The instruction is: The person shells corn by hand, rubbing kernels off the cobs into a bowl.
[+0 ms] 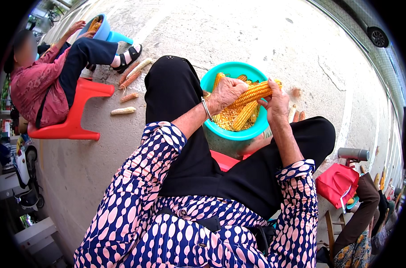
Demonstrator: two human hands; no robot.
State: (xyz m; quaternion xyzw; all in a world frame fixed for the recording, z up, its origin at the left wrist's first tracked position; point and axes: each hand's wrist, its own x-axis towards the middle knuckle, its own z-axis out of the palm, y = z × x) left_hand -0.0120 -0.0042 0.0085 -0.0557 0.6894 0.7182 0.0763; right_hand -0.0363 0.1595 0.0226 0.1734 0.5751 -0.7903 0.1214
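Between my two hands is an ear of yellow corn (255,94), held aslant above a turquoise plastic basin (219,132). My left hand (228,92), with a metal bangle (207,109) at its wrist, grips the lower left end, the thumb pressed on the kernels. Fingers and thumb of my right hand (276,100) hold the upper right end. Inside the basin lie loose kernels (224,121) and several more ears, among them a whole yellow ear (245,116). My hands hide part of the basin's contents.
Stripped cobs (133,75) lie on the concrete at left, others (296,115) beside my right knee. A person (42,87) sits on a red plastic stool (85,97) at left with a blue basin (104,30). At right are a red bag (337,183) and more seated people.
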